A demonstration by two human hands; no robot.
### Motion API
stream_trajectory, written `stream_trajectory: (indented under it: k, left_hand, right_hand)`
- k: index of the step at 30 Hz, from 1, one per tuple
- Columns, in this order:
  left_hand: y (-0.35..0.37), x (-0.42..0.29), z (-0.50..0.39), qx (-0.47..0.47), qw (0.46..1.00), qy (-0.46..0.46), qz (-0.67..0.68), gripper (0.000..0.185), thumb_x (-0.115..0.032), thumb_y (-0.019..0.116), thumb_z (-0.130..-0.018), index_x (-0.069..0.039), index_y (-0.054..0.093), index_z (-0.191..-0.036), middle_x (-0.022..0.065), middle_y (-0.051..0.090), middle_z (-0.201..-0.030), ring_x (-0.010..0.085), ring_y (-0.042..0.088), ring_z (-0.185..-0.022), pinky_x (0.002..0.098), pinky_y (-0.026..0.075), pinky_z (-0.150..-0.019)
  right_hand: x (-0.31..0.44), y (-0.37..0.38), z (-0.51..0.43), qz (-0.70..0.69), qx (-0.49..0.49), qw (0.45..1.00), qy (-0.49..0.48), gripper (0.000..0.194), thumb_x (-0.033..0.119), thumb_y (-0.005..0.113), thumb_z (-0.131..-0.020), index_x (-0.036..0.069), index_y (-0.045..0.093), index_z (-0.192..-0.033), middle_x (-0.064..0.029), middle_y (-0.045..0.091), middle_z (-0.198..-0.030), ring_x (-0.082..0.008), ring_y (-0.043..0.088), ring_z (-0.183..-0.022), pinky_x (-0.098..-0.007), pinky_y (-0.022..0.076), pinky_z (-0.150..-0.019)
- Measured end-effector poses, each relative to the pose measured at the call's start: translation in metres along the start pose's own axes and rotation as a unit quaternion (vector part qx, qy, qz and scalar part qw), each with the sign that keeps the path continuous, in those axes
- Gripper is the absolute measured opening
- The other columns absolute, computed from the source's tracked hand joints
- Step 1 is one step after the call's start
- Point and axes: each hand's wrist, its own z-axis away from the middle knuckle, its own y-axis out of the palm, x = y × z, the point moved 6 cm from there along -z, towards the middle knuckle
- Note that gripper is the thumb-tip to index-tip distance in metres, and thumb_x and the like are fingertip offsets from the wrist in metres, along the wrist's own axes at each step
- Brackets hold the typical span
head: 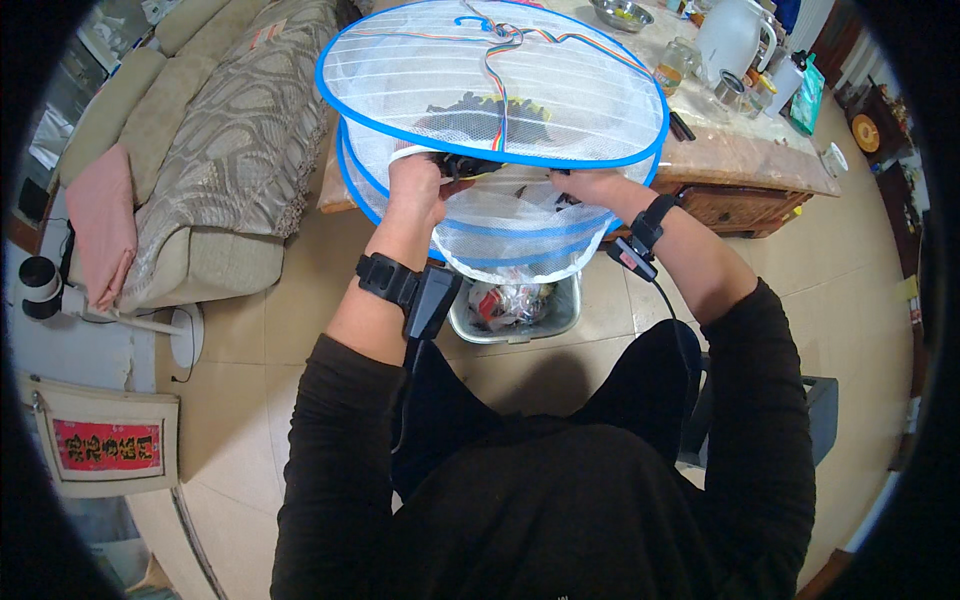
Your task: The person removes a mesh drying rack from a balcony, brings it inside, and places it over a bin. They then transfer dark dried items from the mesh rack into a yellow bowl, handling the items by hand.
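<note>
A hanging mesh drying net point(390, 90) with blue hoops and rainbow straps stands before me at the table's edge. Through its top mesh shows a heap of dark dried pieces point(480, 124) on a yellow-edged plate or tray point(480, 177). My left hand point(420, 184) reaches in at the near left opening, its fingers around the tray's near edge and the dark pieces. My right hand point(589, 186) is inside at the right, fingertips partly hidden by the hoop. Loose dark bits point(566, 199) lie on the mesh below it.
Beneath the net's white hem stands a grey bin point(517, 336) with rubbish. On the stone-topped table point(742, 154) are a white jug point(731, 37), glass jars point(679, 64), a metal bowl point(622, 13) and a black pen-like object point(681, 126). A covered sofa point(217, 135) borders the left.
</note>
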Motion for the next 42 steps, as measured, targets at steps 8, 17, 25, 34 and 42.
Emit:
stream_trajectory:
  k: [8,17,25,34,42]
  left_hand:
    - [-0.010,0.015,-0.010,-0.010,0.999,-0.010,-0.042,0.029,-0.021,0.035,-0.092,-0.002,0.050,-0.108,0.0110,0.059,-0.098,0.0215,0.060,-0.080,0.0364,0.053,-0.060]
    - [-0.009,0.030,-0.018,0.002,0.998,-0.040,-0.052,0.023,-0.018,0.039,-0.091,-0.006,0.052,-0.107,0.0077,0.062,-0.094,0.0203,0.062,-0.080,0.0386,0.053,-0.061]
    - [0.010,0.034,-0.013,0.034,0.997,-0.062,-0.022,0.028,-0.024,0.037,-0.093,-0.009,0.048,-0.113,0.0072,0.059,-0.101,0.0198,0.060,-0.087,0.0404,0.052,-0.069]
    - [0.006,0.045,-0.028,0.070,0.994,-0.081,0.006,0.026,-0.022,0.038,-0.092,-0.008,0.051,-0.110,0.0106,0.061,-0.096,0.0205,0.062,-0.078,0.0354,0.054,-0.059]
    - [0.003,0.031,-0.025,0.050,0.998,-0.038,-0.007,0.027,-0.025,0.040,-0.091,-0.008,0.053,-0.105,0.0118,0.061,-0.095,0.0217,0.063,-0.077,0.0338,0.054,-0.056]
  right_hand:
    - [-0.011,-0.024,-0.010,0.014,-0.011,1.000,-0.008,0.035,0.024,0.049,-0.087,0.010,0.049,-0.120,-0.0110,0.049,-0.122,-0.0258,0.046,-0.111,-0.0341,0.0353,-0.096]
    - [-0.013,-0.056,-0.025,-0.002,-0.069,0.994,-0.084,0.024,0.013,0.057,-0.080,0.004,0.058,-0.103,-0.0153,0.057,-0.105,-0.0277,0.055,-0.094,-0.0322,0.0444,-0.083]
    - [-0.031,-0.037,-0.059,-0.713,-0.062,0.685,0.139,0.033,0.025,0.055,-0.084,0.005,0.054,-0.111,-0.0180,0.056,-0.106,-0.0286,0.055,-0.096,-0.0332,0.0440,-0.084]
    - [0.014,-0.060,-0.026,-0.096,-0.045,0.994,-0.040,0.036,0.027,0.054,-0.084,0.005,0.053,-0.113,-0.0182,0.056,-0.108,-0.0291,0.054,-0.098,-0.0336,0.0432,-0.086]
    - [0.029,-0.053,-0.042,-0.070,-0.069,0.993,-0.070,0.038,0.029,0.054,-0.084,0.005,0.051,-0.114,-0.0184,0.055,-0.109,-0.0294,0.053,-0.099,-0.0339,0.0424,-0.087]
